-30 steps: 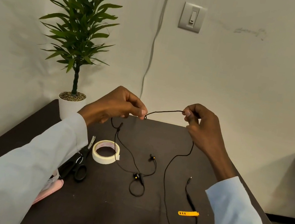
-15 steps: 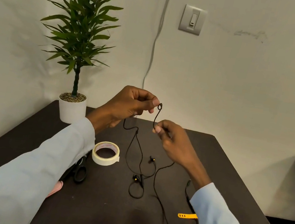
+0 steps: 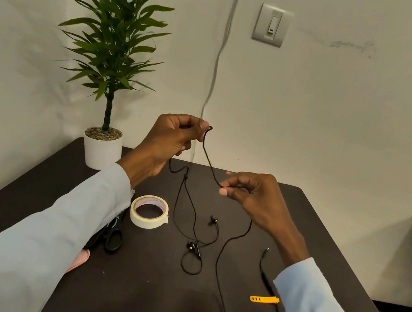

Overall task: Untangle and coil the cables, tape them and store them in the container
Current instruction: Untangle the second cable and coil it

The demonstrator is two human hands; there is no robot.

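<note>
A thin black earphone cable (image 3: 209,160) runs between my two hands above the dark table (image 3: 147,296). My left hand (image 3: 171,141) pinches a small bend of it, raised near the wall. My right hand (image 3: 253,194), lower and to the right, pinches the same cable between thumb and fingers. From both hands the cable hangs to the table, where its two earbuds (image 3: 194,246) and its plug end (image 3: 266,254) lie. A roll of cream tape (image 3: 149,212) sits left of the earbuds. No container is clearly visible.
Black-handled scissors (image 3: 113,240) lie under my left sleeve, with a pink object (image 3: 79,260) beside them. A yellow cable tie (image 3: 264,299) lies at the front right. A potted plant (image 3: 101,148) stands at the table's back left corner against the wall.
My right hand first swung in close below my left, folding the cable into a bend, and has now drawn down and right again. My left hand stays raised, pinching the bend.
</note>
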